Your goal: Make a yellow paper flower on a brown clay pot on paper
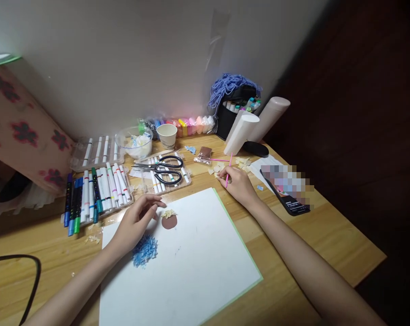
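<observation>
My left hand (137, 222) is over the left part of a white sheet (194, 253), its fingers loosely bent and apart with nothing in them. Just right of its fingertips, a flat brown disc (169, 222) carries pale yellow bits (169, 213) along its top edge. Below that hand lies a clump of blue shreds (145, 250). Beyond the sheet's far right corner, my right hand (238, 185) has a thin pink stick (227, 180) between its closed fingers. Its fingertips are at a scatter of pale yellow flakes (215, 169); whether they pinch one is hidden.
Black-handled scissors (169, 171) lie on a marker case; more markers (103, 190) fill the left. Behind stand a clear bowl (134, 142), a paper cup (167, 135), coloured clay packs (191, 126) and white bottles (240, 133). A phone (286, 192) lies right of my right hand.
</observation>
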A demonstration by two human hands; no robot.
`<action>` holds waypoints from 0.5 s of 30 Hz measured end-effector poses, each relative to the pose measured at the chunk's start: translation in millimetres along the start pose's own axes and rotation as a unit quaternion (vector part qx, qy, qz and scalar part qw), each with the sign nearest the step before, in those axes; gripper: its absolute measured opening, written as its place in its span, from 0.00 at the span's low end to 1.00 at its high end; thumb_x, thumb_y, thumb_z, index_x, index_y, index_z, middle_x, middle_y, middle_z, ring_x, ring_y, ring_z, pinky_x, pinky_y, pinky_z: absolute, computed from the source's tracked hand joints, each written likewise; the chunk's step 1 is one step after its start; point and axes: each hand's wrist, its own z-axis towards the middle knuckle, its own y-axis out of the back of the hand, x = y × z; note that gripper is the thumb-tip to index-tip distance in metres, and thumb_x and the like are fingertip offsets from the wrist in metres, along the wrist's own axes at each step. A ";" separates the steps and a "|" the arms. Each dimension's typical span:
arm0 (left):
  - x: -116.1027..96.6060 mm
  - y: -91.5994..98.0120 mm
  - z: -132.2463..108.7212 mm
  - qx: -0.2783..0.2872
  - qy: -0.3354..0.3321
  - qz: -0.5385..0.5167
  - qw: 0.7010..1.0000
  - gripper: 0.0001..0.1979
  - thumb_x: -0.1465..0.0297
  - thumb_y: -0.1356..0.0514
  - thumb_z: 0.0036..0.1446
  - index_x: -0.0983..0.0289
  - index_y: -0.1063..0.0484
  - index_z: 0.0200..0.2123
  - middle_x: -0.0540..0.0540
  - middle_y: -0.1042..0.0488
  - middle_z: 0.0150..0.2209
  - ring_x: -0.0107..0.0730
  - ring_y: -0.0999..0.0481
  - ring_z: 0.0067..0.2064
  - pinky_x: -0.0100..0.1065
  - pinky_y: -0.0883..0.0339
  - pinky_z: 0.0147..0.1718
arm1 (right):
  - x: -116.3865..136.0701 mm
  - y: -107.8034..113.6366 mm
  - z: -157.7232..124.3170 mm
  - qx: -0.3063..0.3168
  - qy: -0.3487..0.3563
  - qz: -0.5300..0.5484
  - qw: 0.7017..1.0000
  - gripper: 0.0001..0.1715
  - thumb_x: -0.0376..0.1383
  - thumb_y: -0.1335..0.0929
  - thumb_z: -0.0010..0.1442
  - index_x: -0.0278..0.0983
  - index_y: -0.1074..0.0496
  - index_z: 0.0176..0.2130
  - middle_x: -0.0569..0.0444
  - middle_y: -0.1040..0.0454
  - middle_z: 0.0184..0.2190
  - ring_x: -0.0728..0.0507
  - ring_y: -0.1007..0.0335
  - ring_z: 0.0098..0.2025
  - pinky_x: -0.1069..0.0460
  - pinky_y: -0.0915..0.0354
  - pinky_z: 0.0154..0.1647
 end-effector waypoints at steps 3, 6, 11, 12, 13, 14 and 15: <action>-0.4 -0.7 -0.4 -0.002 -0.004 0.008 1.000 0.14 0.62 0.49 0.61 0.63 0.37 0.46 0.58 0.28 0.43 0.37 0.29 0.43 0.36 0.34 0.38 | 1.6 -0.9 -0.8 -0.037 -0.017 0.009 0.999 0.06 0.27 0.35 0.50 0.39 0.35 0.27 0.53 0.25 0.29 0.43 0.29 0.34 0.49 0.36 0.36; -1.3 -1.2 -1.0 -0.001 -0.005 0.018 1.000 0.13 0.62 0.48 0.60 0.62 0.37 0.46 0.58 0.28 0.44 0.37 0.28 0.43 0.36 0.34 0.39 | 3.8 1.2 -1.4 -0.064 -0.050 0.020 0.996 0.05 0.29 0.34 0.50 0.39 0.35 0.26 0.54 0.25 0.28 0.44 0.29 0.32 0.50 0.36 0.34; -1.7 -1.3 -1.7 -0.004 -0.011 0.023 1.000 0.13 0.63 0.48 0.60 0.63 0.36 0.45 0.58 0.27 0.44 0.37 0.27 0.42 0.35 0.34 0.38 | 2.7 -2.5 0.2 -0.049 -0.024 -0.004 0.998 0.06 0.30 0.33 0.49 0.40 0.36 0.26 0.53 0.25 0.29 0.43 0.30 0.32 0.49 0.36 0.35; -1.9 -1.3 -1.8 -0.004 -0.011 0.025 1.000 0.13 0.64 0.48 0.60 0.63 0.36 0.45 0.58 0.27 0.44 0.36 0.27 0.42 0.35 0.34 0.38 | 2.0 -4.0 0.7 -0.041 -0.013 -0.012 0.999 0.06 0.30 0.33 0.49 0.40 0.37 0.26 0.53 0.25 0.29 0.43 0.30 0.33 0.49 0.37 0.36; -2.0 -1.2 -1.9 -0.004 -0.012 0.028 1.000 0.12 0.64 0.48 0.60 0.63 0.35 0.45 0.57 0.27 0.44 0.35 0.27 0.42 0.34 0.35 0.38 | 1.4 -5.1 1.0 -0.035 -0.005 -0.016 0.999 0.07 0.30 0.34 0.49 0.40 0.37 0.26 0.53 0.26 0.29 0.42 0.30 0.34 0.49 0.37 0.36; -2.2 -1.2 -2.0 -0.004 -0.013 0.031 0.999 0.12 0.64 0.48 0.60 0.62 0.35 0.45 0.57 0.27 0.43 0.35 0.27 0.42 0.34 0.35 0.38 | 1.1 -5.9 1.3 -0.034 -0.005 -0.016 0.999 0.07 0.30 0.34 0.49 0.40 0.38 0.25 0.53 0.26 0.28 0.42 0.30 0.34 0.49 0.37 0.36; -2.3 -1.1 -2.0 -0.003 -0.014 0.032 0.999 0.12 0.65 0.49 0.60 0.62 0.35 0.44 0.57 0.26 0.42 0.35 0.27 0.42 0.34 0.35 0.38 | 1.1 -6.1 1.3 -0.037 -0.012 -0.010 0.999 0.08 0.30 0.34 0.50 0.40 0.39 0.25 0.53 0.26 0.28 0.42 0.29 0.34 0.49 0.37 0.36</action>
